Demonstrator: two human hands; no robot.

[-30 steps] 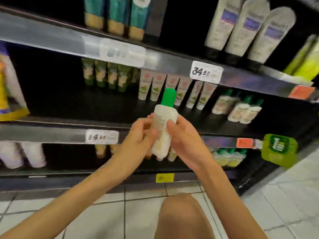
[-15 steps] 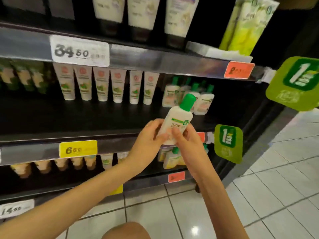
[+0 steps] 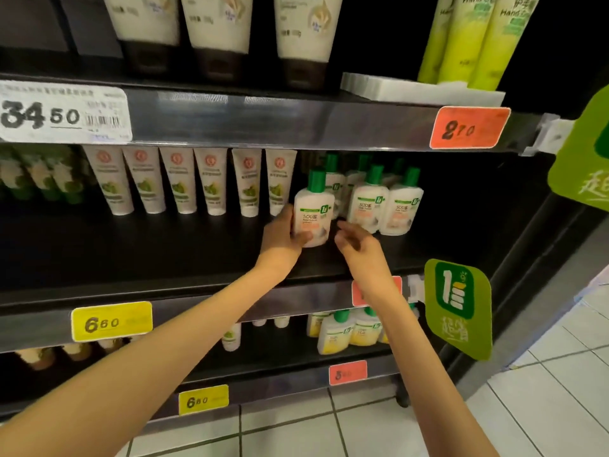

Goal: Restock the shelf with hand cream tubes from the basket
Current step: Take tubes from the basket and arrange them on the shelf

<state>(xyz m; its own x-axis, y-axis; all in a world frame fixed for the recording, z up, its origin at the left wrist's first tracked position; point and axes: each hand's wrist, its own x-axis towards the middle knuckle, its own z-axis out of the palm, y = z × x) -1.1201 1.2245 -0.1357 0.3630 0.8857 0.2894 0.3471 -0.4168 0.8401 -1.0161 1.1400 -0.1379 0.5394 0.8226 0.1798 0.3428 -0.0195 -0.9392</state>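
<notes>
Left hand [image 3: 280,234] wrapped around the lower left side of a white bottle [image 3: 313,209] with a green cap, holding it upright. Bottle low over the dark middle shelf [image 3: 164,245], touching it or not: cannot tell. Just left of matching bottles [image 3: 369,206], right of a row of pale tubes [image 3: 178,183]. Right hand [image 3: 357,242] just beside the bottle, apart from it, fingers loosely curled, holding nothing.

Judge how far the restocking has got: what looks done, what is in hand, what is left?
Done: several green-capped bottles already stand on the middle shelf. In hand: the left hand grips another bottle beside them; the right hand hovers next to it, holding nothing. Left: release it; bare shelf shows in front. The basket is out of view.
</notes>
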